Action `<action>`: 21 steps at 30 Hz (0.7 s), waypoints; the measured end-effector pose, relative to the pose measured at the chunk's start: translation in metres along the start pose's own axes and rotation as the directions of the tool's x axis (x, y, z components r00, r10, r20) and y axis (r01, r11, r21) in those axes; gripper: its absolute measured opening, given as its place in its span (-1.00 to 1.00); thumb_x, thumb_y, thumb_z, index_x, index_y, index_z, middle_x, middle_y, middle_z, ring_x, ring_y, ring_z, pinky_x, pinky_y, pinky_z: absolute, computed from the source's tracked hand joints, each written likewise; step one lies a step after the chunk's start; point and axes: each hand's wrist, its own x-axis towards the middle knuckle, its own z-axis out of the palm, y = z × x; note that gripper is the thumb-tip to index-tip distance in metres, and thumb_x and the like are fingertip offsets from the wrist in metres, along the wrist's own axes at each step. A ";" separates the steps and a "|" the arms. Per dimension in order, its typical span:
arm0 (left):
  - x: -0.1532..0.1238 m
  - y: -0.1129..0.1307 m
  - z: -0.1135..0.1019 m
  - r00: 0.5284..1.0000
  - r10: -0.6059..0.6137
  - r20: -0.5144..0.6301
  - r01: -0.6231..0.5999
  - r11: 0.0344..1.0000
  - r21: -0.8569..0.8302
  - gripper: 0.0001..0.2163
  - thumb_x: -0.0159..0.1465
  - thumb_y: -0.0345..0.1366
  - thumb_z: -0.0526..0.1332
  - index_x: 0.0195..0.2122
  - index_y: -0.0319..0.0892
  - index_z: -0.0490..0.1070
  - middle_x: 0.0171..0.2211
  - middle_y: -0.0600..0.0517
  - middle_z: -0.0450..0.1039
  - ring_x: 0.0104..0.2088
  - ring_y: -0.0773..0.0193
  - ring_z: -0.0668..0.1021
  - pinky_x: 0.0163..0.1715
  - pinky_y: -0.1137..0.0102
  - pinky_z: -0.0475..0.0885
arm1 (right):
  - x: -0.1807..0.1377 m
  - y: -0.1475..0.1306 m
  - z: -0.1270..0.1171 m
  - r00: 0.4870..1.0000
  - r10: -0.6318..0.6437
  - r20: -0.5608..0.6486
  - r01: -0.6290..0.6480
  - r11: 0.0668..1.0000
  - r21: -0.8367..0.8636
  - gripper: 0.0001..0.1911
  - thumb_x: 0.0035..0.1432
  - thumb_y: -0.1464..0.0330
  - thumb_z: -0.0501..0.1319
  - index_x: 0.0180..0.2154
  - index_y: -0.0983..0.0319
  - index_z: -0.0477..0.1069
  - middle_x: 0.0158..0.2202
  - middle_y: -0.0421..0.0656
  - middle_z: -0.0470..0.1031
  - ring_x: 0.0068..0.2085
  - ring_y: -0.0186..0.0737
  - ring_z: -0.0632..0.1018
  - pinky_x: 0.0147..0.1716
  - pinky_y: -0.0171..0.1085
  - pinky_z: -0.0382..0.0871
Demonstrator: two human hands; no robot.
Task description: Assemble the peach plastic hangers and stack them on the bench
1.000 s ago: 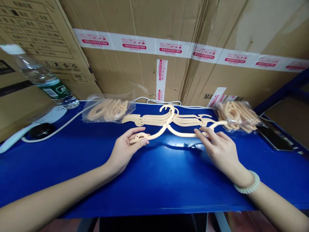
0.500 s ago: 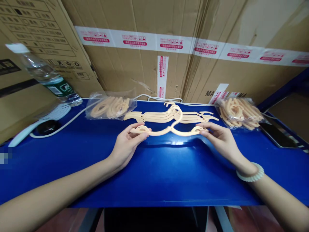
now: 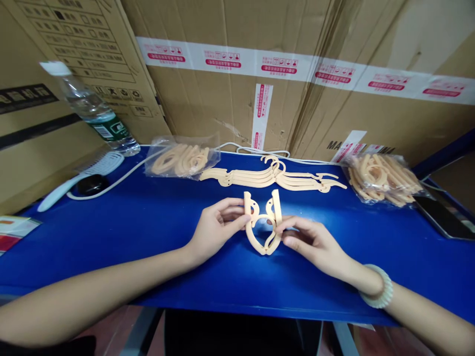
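Between my two hands is a cream plastic folding hanger (image 3: 255, 242), its arms folded up side by side and its hook turned in between them. My left hand (image 3: 217, 225) pinches the left arm with thumb and fingers. On the other side, my right hand (image 3: 315, 244) grips the right arm the same way; a pale coiled band circles that wrist. Beyond the held piece, several unfolded hangers (image 3: 252, 178) of the same kind lie stacked, hooks pointing to the back.
Bagged folded hangers lie at the back left (image 3: 181, 159) and back right (image 3: 384, 178). A water bottle (image 3: 100, 116), a pale hairbrush (image 3: 81, 178) and a black mouse (image 3: 91, 184) are at left. A phone (image 3: 445, 217) rests at right. Cardboard boxes (image 3: 230, 109) wall the blue table (image 3: 178, 287).
The hanger's arms, spread out wide before, are now folded upward together. My hands have come closer to each other and nearer to me. The view has shifted slightly left.
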 end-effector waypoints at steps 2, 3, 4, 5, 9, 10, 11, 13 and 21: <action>0.000 0.000 0.000 0.999 0.033 -0.012 -0.033 0.999 0.018 -0.68 0.11 -0.25 0.48 -0.14 -0.22 0.53 -0.23 -0.07 0.67 -0.20 0.12 0.69 -0.24 0.33 0.66 | -0.002 -0.002 0.000 0.999 -0.008 0.050 0.012 0.997 -0.070 -0.75 0.36 0.28 0.26 0.04 0.14 0.54 0.08 -0.05 0.53 0.03 -0.12 0.59 0.05 -0.10 0.53; -0.001 0.001 0.000 0.998 0.052 -0.023 -0.051 0.998 0.021 -0.69 0.11 -0.26 0.48 -0.15 -0.21 0.52 -0.23 -0.06 0.66 -0.21 0.12 0.69 -0.25 0.32 0.66 | -0.002 -0.003 0.000 0.999 -0.009 0.054 0.015 0.994 -0.109 -0.71 0.37 0.28 0.25 0.09 0.12 0.52 0.13 -0.04 0.50 0.08 -0.09 0.57 0.08 -0.05 0.51; -0.001 0.001 0.000 0.997 0.069 -0.031 -0.068 0.997 0.024 -0.71 0.11 -0.26 0.48 -0.17 -0.20 0.52 -0.24 -0.05 0.65 -0.21 0.12 0.69 -0.24 0.31 0.67 | -0.002 -0.003 -0.001 0.999 -0.007 0.047 0.014 0.989 -0.146 -0.68 0.37 0.27 0.25 0.12 0.10 0.50 0.18 -0.04 0.47 0.12 -0.06 0.55 0.11 -0.02 0.50; -0.002 0.001 0.000 0.996 0.086 -0.036 -0.085 0.996 0.029 -0.73 0.11 -0.27 0.48 -0.20 -0.19 0.51 -0.25 -0.05 0.64 -0.20 0.12 0.68 -0.23 0.30 0.67 | -0.002 -0.003 -0.001 0.999 -0.004 0.034 0.010 0.984 -0.176 -0.66 0.37 0.27 0.25 0.14 0.09 0.49 0.20 -0.04 0.45 0.16 -0.03 0.53 0.13 0.00 0.49; -0.008 0.001 0.000 0.986 0.163 0.018 -0.164 0.982 0.097 -0.86 0.19 -0.28 0.41 -0.25 -0.16 0.55 -0.12 -0.08 0.60 -0.06 0.07 0.65 -0.12 0.27 0.65 | -0.003 -0.002 0.001 0.999 0.032 -0.002 -0.032 0.986 -0.162 -0.61 0.34 0.30 0.27 0.18 0.07 0.47 0.27 -0.02 0.39 0.13 -0.02 0.56 0.04 -0.03 0.58; -0.009 0.001 0.000 0.983 0.177 0.051 -0.182 0.977 0.108 -0.88 0.21 -0.29 0.39 -0.24 -0.16 0.57 -0.06 -0.09 0.58 -0.02 0.06 0.64 -0.08 0.26 0.65 | -0.003 -0.001 0.002 0.999 0.037 -0.006 -0.037 0.990 -0.134 -0.60 0.33 0.31 0.27 0.19 0.07 0.46 0.29 -0.02 0.36 0.11 -0.03 0.57 0.01 -0.05 0.60; -0.010 0.000 0.000 0.979 0.186 0.088 -0.195 0.975 0.109 -0.88 0.23 -0.31 0.38 -0.21 -0.16 0.59 0.01 -0.10 0.55 0.02 0.06 0.63 -0.05 0.26 0.65 | -0.004 0.000 0.003 0.999 0.036 -0.011 -0.037 0.994 -0.106 -0.59 0.33 0.32 0.27 0.20 0.07 0.45 0.31 -0.02 0.34 0.09 -0.04 0.58 0.00 -0.06 0.62; -0.012 -0.001 0.000 0.968 0.191 0.161 -0.209 0.973 0.099 -0.81 0.25 -0.35 0.35 -0.11 -0.13 0.60 0.14 -0.10 0.48 0.07 0.06 0.61 0.00 0.26 0.64 | -0.005 0.001 0.004 0.999 0.027 -0.023 -0.029 0.997 -0.070 -0.57 0.33 0.35 0.27 0.21 0.05 0.44 0.34 -0.02 0.29 0.08 -0.06 0.59 0.00 -0.08 0.62; -0.014 -0.005 -0.003 0.930 0.199 0.310 -0.226 0.973 0.054 -0.64 0.28 -0.42 0.33 0.10 -0.06 0.55 0.29 -0.11 0.35 0.17 0.01 0.54 0.09 0.23 0.59 | -0.008 0.000 0.005 1.000 -0.017 -0.017 0.016 0.996 -0.084 -0.54 0.32 0.42 0.27 0.21 0.02 0.44 0.34 -0.05 0.27 0.10 -0.07 0.58 0.00 -0.12 0.63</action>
